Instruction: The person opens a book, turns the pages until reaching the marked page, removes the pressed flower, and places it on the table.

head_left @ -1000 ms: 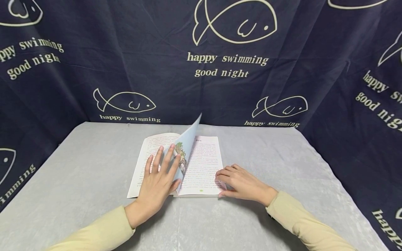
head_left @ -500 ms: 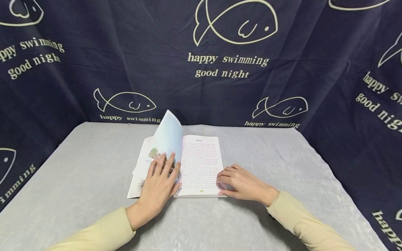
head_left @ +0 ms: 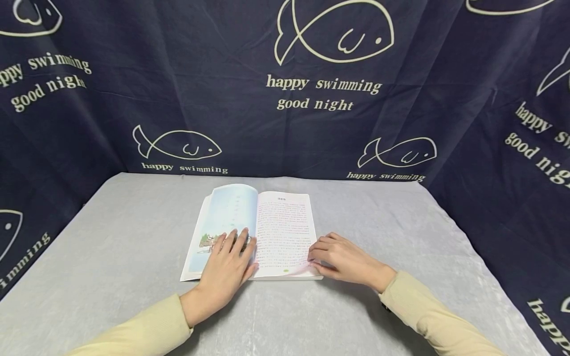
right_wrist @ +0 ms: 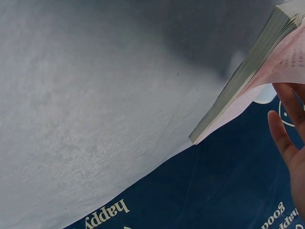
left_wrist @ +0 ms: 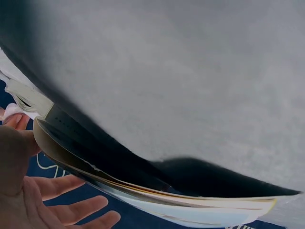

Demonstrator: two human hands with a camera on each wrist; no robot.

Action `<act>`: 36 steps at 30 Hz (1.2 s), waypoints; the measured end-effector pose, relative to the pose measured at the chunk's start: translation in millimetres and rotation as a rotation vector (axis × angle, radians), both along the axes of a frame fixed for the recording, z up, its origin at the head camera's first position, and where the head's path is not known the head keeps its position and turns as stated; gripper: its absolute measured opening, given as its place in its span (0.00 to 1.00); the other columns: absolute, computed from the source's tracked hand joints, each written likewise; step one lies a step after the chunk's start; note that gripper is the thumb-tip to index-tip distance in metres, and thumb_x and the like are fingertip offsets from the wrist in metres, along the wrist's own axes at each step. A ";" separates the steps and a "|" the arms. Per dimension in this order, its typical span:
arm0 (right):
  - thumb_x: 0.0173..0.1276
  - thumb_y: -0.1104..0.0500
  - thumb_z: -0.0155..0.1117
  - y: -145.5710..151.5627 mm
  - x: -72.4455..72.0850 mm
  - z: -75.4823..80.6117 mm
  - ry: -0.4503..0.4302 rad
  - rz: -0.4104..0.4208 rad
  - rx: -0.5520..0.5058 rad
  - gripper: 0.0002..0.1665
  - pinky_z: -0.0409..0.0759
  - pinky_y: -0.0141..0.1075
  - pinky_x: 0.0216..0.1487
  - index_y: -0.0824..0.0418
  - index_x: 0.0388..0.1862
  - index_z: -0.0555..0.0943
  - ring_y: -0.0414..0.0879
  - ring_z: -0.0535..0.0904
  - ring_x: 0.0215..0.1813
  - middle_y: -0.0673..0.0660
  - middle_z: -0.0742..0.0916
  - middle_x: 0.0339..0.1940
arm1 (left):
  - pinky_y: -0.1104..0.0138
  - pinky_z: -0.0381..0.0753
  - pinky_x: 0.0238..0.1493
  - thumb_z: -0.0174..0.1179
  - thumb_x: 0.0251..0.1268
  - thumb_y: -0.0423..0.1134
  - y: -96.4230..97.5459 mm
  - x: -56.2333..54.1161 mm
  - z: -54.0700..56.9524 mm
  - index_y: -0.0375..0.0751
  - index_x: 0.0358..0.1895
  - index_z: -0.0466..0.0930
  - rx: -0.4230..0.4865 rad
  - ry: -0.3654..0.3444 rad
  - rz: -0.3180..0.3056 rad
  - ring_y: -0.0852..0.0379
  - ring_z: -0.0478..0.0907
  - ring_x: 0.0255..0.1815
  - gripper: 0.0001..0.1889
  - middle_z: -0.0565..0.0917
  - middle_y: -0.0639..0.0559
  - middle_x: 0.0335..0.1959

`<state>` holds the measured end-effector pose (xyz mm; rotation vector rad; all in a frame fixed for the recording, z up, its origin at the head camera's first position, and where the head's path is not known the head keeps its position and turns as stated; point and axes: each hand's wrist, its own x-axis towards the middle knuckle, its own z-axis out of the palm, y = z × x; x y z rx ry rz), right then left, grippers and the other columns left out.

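Observation:
An open book lies on the table, its right page filled with small print. The left page bears a pale blue picture with trees low down. Across the lower part of that picture rests my left hand, fingers spread and straight, thumb near the gutter. At the lower right corner of the book is my right hand, fingers loosely bent against the page edge. In the right wrist view, a pinkish leaf bows up from the page block; a finger touches it, while the thumb stands apart.
Grey cloth covers the table. Dark blue curtains with fish outlines and lettering hang behind it and along both sides. Leaves and cover edge of the book's left half show in the left wrist view.
The illustrated leaf has swung over from upright to the left and now lies flat under my left hand. By my right fingers, the corner of the right page has begun to curl up.

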<state>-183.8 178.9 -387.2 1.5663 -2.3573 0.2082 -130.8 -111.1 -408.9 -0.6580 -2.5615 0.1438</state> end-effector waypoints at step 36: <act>0.62 0.59 0.60 -5.0 -6.3 10.5 0.123 0.001 -0.193 0.06 0.70 0.37 0.52 0.58 0.36 0.82 0.41 0.78 0.41 0.46 0.85 0.33 | 0.53 0.69 0.52 0.47 0.48 0.73 8.7 2.2 -0.2 0.32 0.48 0.76 -0.086 0.029 0.037 0.42 0.76 0.43 0.44 0.79 0.40 0.48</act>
